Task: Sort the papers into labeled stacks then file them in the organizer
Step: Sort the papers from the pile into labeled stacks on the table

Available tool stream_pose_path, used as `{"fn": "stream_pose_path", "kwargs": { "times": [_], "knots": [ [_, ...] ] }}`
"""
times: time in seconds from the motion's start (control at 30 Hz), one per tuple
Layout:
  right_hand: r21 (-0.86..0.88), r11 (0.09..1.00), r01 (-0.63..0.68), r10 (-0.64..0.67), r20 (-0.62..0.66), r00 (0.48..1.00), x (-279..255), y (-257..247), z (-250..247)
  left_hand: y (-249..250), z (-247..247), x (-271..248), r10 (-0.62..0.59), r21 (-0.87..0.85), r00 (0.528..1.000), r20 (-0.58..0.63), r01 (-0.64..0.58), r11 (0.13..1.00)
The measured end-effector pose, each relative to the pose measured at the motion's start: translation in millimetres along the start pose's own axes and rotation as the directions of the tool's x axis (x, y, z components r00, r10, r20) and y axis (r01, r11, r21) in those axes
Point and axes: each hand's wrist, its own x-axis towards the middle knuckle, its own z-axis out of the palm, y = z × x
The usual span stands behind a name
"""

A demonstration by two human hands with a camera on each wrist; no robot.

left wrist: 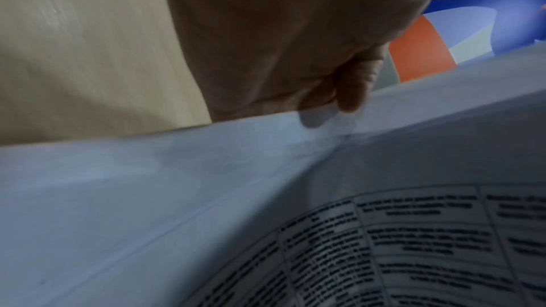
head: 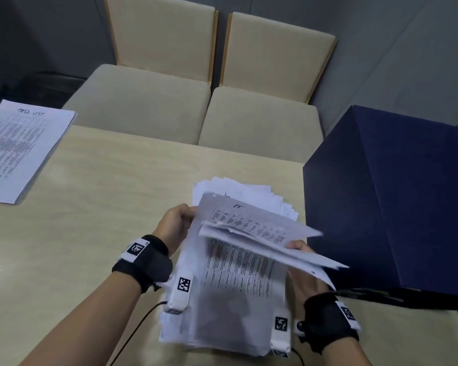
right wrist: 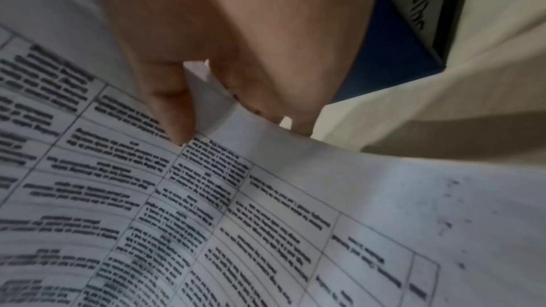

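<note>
A thick messy pile of printed papers (head: 236,299) lies on the table in front of me. A few top sheets (head: 251,223) with printed tables are lifted and tilted above it. My left hand (head: 179,223) holds their left edge, its fingers (left wrist: 351,92) curled behind the paper. On the right edge my right hand (head: 300,249) pinches the lifted sheets (right wrist: 266,195) between thumb and fingers (right wrist: 174,106). A sorted stack (head: 16,151) headed with handwriting lies at the far left. The dark blue organizer (head: 389,207) stands at the right.
The table (head: 103,196) is light wood. Two beige chairs (head: 191,83) stand beyond its far edge against a grey wall. A black cable (head: 140,326) runs from my left wrist. In the right wrist view a labelled compartment (right wrist: 419,8) of the organizer shows.
</note>
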Motion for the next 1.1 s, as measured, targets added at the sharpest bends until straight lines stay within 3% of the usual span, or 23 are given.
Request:
{"fn": "stream_pose_path", "kwargs": {
  "times": [0.07, 0.13, 0.17, 0.23, 0.33, 0.43, 0.53, 0.6, 0.63, 0.7, 0.73, 0.8, 0.87, 0.97, 1.1],
  "knots": [
    [0.017, 0.995, 0.103, -0.101, -0.074, 0.992, -4.5, 11.9, 1.5, -7.7, -8.8, 16.4, 0.091, 0.320, 0.987, -0.134, -0.044, 0.946],
    [0.159, 0.976, 0.149, -0.130, -0.124, 0.984, -8.0, 15.1, 3.7, -19.0, -18.6, 29.7, 0.187, 0.723, 0.961, -0.205, 0.020, 0.690],
    [0.220, 0.963, 0.157, -0.134, -0.118, 0.984, -9.9, 15.6, 4.1, -23.1, -19.2, 31.6, 0.185, 0.809, 0.961, -0.208, 0.062, 0.585],
    [0.226, 0.959, 0.170, -0.159, -0.065, 0.985, -11.9, 14.0, 3.6, -32.4, -21.5, 35.8, 0.168, 0.862, 0.964, -0.208, 0.099, 0.497],
    [0.210, 0.971, 0.114, -0.122, 0.024, 0.992, -11.0, 19.0, -5.5, -39.5, -19.5, 39.2, 0.240, 0.888, 0.944, -0.226, 0.098, 0.450],
    [0.162, 0.987, -0.012, -0.001, 0.081, 0.997, -9.7, 16.5, -11.8, -42.7, -22.8, 43.5, 0.283, 0.885, 0.944, -0.168, 0.018, 0.465],
    [0.260, 0.966, -0.003, -0.036, 0.146, 0.989, -5.6, 14.7, -17.7, -35.2, -26.2, 37.7, 0.308, 0.915, 0.941, -0.140, 0.004, 0.404],
    [0.209, 0.977, -0.034, -0.005, 0.181, 0.984, -9.9, 10.9, -15.0, -31.5, -29.8, 29.7, 0.406, 0.926, 0.911, -0.072, -0.091, 0.367],
    [0.180, 0.983, -0.027, -0.003, 0.169, 0.986, -14.3, 7.0, -11.3, -29.4, -31.5, 24.3, 0.431, 0.907, 0.902, 0.004, -0.185, 0.378],
    [0.259, 0.966, -0.025, 0.000, 0.095, 0.995, -22.0, -0.2, -3.6, -23.0, -33.5, 10.0, 0.367, 0.794, 0.914, 0.172, -0.349, 0.497],
    [0.343, 0.939, 0.002, -0.012, 0.027, 1.000, -23.9, -4.5, -0.1, -19.6, -32.7, 1.8, 0.311, 0.735, 0.916, 0.253, -0.391, 0.553],
    [0.363, 0.927, 0.099, -0.113, 0.017, 0.993, -24.1, -21.2, 9.0, -15.2, -28.9, -8.7, 0.270, 0.636, 0.897, 0.351, -0.440, 0.634],
    [0.334, 0.930, 0.154, -0.182, 0.053, 0.982, -29.1, -40.4, 23.5, -3.9, -15.3, -16.7, 0.320, 0.528, 0.893, 0.317, -0.446, 0.723],
    [0.352, 0.905, 0.239, -0.284, 0.082, 0.955, -41.9, -75.4, 41.3, 25.3, 14.1, -28.8, 0.464, 0.287, 0.873, 0.150, -0.488, 0.824],
    [0.229, 0.817, 0.528, -0.529, -0.063, 0.846, -61.1, -115.5, 59.7, 63.1, 43.2, -43.3, 0.603, 0.050, 0.797, 0.027, -0.603, 0.796]
  ]
}}
